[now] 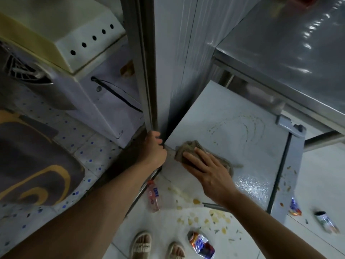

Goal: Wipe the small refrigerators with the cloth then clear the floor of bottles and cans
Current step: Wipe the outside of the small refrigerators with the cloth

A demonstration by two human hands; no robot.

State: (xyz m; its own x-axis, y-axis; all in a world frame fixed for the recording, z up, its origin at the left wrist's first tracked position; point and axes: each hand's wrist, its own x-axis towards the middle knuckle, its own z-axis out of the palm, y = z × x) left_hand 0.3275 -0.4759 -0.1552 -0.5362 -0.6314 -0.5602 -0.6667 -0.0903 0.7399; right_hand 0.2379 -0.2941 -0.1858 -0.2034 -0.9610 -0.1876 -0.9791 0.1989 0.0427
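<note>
A small grey-white refrigerator (242, 146) stands below me, its top streaked with dried yellowish smears. My right hand (207, 172) lies flat on a crumpled brown cloth (188, 149) at the top's near left corner, fingers straight. My left hand (154, 146) grips the lower edge of the taller refrigerator's door (147, 71) beside that corner. On the floor lie a clear plastic bottle with a red cap (154, 196), a crushed blue and orange can (200, 244), a second can (326, 221) and a small crushed can or wrapper (295, 206).
A tall refrigerator (183, 53) rises at centre, a steel table (291, 62) at upper right. Left stand a cream appliance (65, 34) and a tiled ledge with a dark patterned mat (33, 161). Yellow food scraps (205, 217) litter the white floor near my sandalled feet (158, 245).
</note>
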